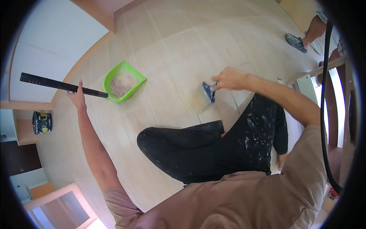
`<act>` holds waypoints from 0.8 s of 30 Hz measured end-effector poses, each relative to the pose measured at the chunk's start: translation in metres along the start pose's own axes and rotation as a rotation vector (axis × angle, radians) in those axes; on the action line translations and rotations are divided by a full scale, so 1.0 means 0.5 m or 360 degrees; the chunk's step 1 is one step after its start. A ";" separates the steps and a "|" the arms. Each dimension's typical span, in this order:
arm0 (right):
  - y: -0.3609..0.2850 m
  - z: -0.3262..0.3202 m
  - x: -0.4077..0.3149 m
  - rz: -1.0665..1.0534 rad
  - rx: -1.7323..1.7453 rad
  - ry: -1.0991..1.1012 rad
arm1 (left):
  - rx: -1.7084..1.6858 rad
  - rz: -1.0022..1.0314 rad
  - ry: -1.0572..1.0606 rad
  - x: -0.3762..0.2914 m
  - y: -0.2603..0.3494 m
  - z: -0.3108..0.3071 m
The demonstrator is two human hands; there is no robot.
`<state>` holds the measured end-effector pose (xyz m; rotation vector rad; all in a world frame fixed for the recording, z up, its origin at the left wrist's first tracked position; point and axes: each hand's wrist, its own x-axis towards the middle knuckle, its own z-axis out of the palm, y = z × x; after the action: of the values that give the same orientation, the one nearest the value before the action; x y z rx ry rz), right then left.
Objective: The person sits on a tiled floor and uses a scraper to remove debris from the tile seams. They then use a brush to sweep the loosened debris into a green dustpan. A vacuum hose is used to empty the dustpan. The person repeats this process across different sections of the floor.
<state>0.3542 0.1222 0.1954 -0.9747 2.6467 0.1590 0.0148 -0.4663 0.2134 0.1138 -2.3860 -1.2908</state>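
Note:
My left hand (77, 96) grips the black handle (54, 83) of a dustpan. The green dustpan (130, 93) rests on the tiled floor with its mouth towards the right, and a heap of pale brown dust (122, 84) lies inside it. In my right hand (231, 78) is a wide flat brush (208, 92) with a blue, paint-marked handle. Its pale bristles (198, 100) are blurred and point down at the floor, to the right of the dustpan and apart from it. Whether the bristles touch the tiles I cannot tell.
Wood-edged white panels (57, 43) stand at the upper left. A dark bucket (42, 122) sits by the left cabinets. At the upper right is another person's leg with a slipper (296, 42). A wooden frame (317, 70) and a black cable (324, 100) are on the right.

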 end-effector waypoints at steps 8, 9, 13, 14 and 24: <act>0.072 -0.113 0.040 0.0257 0.0010 0.0101 | -0.0261 -0.0271 -0.0222 0.004 -0.003 0.009; 0.079 -0.105 0.054 0.0351 0.0050 0.0130 | -0.0290 -0.0240 -0.0208 -0.004 0.009 0.001; 0.062 0.003 0.054 0.0537 0.0364 0.0213 | -0.0405 -0.0175 -0.0221 -0.089 0.057 -0.039; 0.028 0.011 0.032 0.0524 0.0402 0.0154 | -0.0417 -0.0142 -0.0243 -0.120 0.072 -0.071; -0.009 -0.110 -0.152 0.1013 0.0842 0.0712 | -0.0526 -0.0103 -0.0442 -0.338 0.228 -0.087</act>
<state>0.3979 0.1540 0.2724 0.0252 3.0487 -0.6596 0.2001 -0.3909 0.2720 -0.0935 -2.3632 -1.8155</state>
